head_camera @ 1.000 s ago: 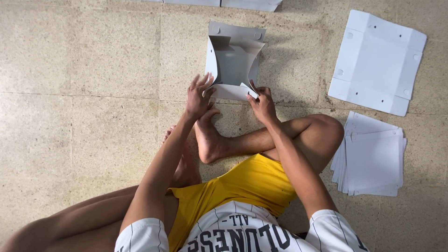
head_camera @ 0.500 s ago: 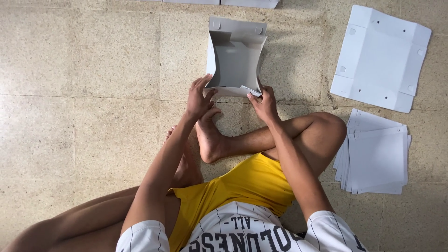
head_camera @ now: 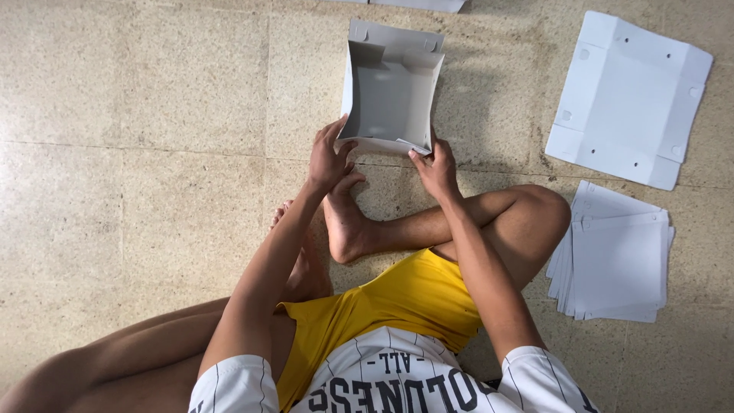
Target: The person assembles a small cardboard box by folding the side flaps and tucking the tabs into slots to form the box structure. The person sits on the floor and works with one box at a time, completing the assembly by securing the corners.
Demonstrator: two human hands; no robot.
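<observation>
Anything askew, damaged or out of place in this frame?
Nothing looks damaged or spilled. The half-folded white box sits slightly skewed on the floor, held at its near edge by the left hand and right hand. The flat sheet lies tilted; the stack is loosely fanned.

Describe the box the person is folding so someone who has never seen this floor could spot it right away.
Start at the tiled floor and find the seated person's bare foot. Just beyond it stands a grey cardboard box, with the left hand and right hand pinching its near wall. Unlike the flat sheet and the stack of sheets to the right, its walls stand up.
</observation>
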